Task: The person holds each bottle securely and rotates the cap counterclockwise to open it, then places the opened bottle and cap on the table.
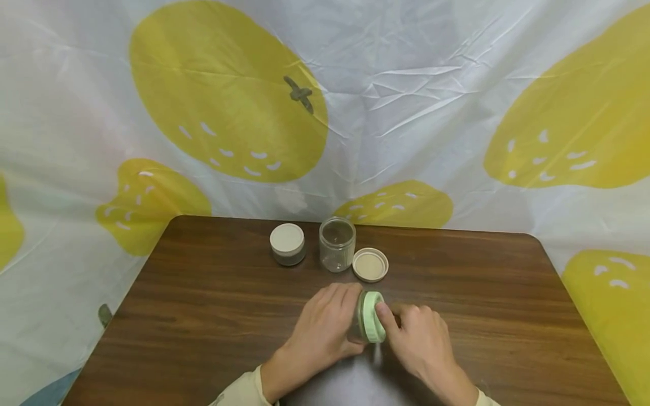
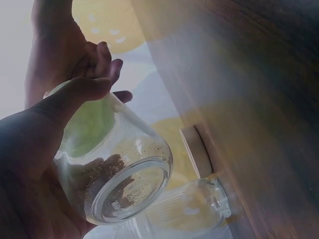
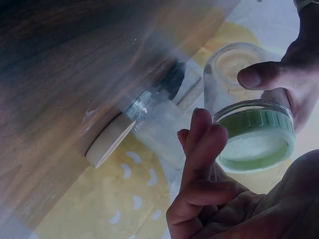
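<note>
Head view: The left hand (image 1: 325,321) is wrapped around a transparent cylindrical jar (image 1: 357,324), held tilted above the near half of a wood-grain tabletop (image 1: 178,316). Its pale green lid (image 1: 373,318) faces the right hand (image 1: 424,338), whose thumb lies at the lid edge. Farther back stand a low jar with a smooth white cap (image 1: 287,239) and a taller, clear open jar (image 1: 337,248); a round cream lid (image 1: 370,266) lies just beside the latter. Behind hangs creased white fabric (image 1: 416,34) printed with yellow fruit shapes.

Left wrist view: The held jar shows a thick ringed base and fine specks on its clear wall.

Right wrist view: The green lid has a ribbed rim and a recessed face. The right fingers are partly bent beside it; whether they grip it cannot be told.
</note>
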Motion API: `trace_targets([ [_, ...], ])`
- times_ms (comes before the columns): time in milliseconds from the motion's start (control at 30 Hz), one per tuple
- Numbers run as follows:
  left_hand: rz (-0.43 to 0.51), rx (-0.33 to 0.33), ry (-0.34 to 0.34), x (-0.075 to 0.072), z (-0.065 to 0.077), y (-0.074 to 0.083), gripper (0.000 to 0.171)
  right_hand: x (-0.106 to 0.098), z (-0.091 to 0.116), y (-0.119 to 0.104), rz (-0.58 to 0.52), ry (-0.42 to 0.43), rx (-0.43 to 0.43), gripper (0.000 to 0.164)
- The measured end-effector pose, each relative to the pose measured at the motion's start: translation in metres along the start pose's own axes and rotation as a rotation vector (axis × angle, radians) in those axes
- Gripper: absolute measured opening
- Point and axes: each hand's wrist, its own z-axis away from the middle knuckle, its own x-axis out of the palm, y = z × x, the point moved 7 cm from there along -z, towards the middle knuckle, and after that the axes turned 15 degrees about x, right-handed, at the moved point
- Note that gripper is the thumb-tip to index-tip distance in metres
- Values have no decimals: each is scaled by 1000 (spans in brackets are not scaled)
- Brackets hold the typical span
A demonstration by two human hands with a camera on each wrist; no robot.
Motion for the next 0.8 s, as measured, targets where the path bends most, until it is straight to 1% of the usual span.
trace_targets([
  [233,-7,1,-16,-1,-1,-1,96,1,2,-3,-34,-3,-30,38],
  [367,-3,-7,-18,-2,-1,-3,95,4,4,-5,-85,-21,-80,27],
  [433,-3,-12,-19,-2,-1,-4,95,5,4,-6,-116,-25,-121,23],
  [500,-5,-16,-20,-2,-1,-5,94,5,4,-7,-139,-25,-162,25],
  [633,-4,-12,-26,-2,-2,-5,94,4,4,-6,-153,-23,-230,38],
  [800,2,-21,-42,0,-2,-6,96,4,5,-4,-148,-31,-294,58],
])
